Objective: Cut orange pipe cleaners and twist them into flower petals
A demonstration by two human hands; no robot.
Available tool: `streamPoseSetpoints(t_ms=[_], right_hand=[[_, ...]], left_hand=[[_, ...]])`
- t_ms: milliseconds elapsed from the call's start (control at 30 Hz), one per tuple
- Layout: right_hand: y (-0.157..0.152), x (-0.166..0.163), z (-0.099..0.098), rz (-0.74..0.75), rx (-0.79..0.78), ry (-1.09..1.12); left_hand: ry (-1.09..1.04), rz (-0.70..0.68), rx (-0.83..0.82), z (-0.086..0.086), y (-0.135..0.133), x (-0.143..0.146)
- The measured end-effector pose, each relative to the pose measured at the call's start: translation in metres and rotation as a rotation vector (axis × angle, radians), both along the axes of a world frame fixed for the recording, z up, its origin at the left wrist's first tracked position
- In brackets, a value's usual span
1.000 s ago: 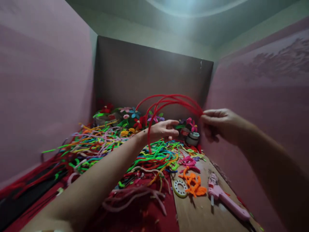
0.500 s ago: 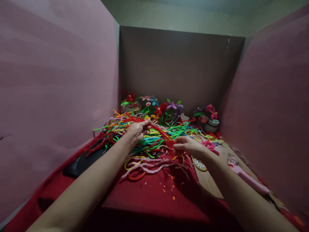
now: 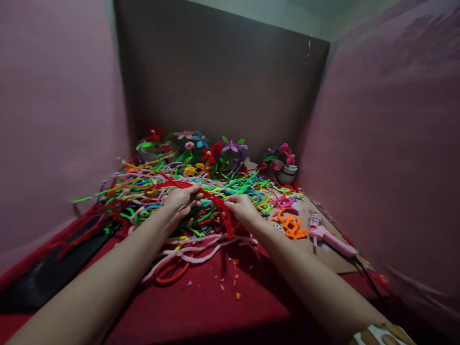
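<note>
Several red pipe cleaners (image 3: 212, 197) stretch between my two hands, above a wide heap of mixed-colour pipe cleaners (image 3: 143, 181). My left hand (image 3: 182, 201) is closed around the middle of the red bundle, its far ends sticking out to the left. Toward the bundle's drooping right end, my right hand (image 3: 241, 210) pinches the red stems with thumb and fingers. Pale pink pipe cleaners (image 3: 201, 255) lie below the hands at the near side of the heap.
Pipe-cleaner flowers (image 3: 230, 145) stand behind the heap. At right, a pink glue gun (image 3: 334, 241) and an orange pipe-cleaner shape (image 3: 292, 225) rest on cardboard (image 3: 328, 262). A dark flat object (image 3: 46, 273) lies left on the red cloth (image 3: 201, 311). Walls close both sides.
My view has turned right and closer. The right hand has closed on the red pipe cleaners, whose right end now bends downward. The orange shape, hidden before by my arm, now shows.
</note>
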State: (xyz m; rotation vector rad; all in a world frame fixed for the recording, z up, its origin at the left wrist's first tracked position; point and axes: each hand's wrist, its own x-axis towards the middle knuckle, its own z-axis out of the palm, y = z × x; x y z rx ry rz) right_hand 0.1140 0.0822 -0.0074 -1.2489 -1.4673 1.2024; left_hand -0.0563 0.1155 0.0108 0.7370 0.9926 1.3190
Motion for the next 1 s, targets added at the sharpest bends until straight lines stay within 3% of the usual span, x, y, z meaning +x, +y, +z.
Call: streamPoseSetpoints(t_ms=[267, 500, 633, 733, 867, 1000], right_hand=[[0.003, 0.007, -0.009, -0.059, 0.004, 0.066], [0.002, 0.020, -0.005, -0.264, 0.301, 0.032], [-0.001, 0.026, 0.004, -0.334, 0.398, 0.040], [-0.004, 0.026, 0.006, -0.343, 0.445, 0.028], [-0.009, 0.019, 0.005, -0.309, 0.472, 0.017], [-0.016, 0.014, 0.006, -0.271, 0.504, 0.047]], left_hand=[[0.098, -0.111, 0.017, -0.011, -0.001, 0.002], [0.262, -0.127, 0.051, -0.003, -0.009, 0.004], [0.447, -0.247, -0.004, 0.009, -0.020, -0.010], [0.499, -0.312, -0.004, 0.014, -0.029, -0.013], [0.459, -0.379, 0.132, 0.012, -0.039, 0.000], [0.456, -0.350, 0.175, 0.007, -0.045, 0.014]])
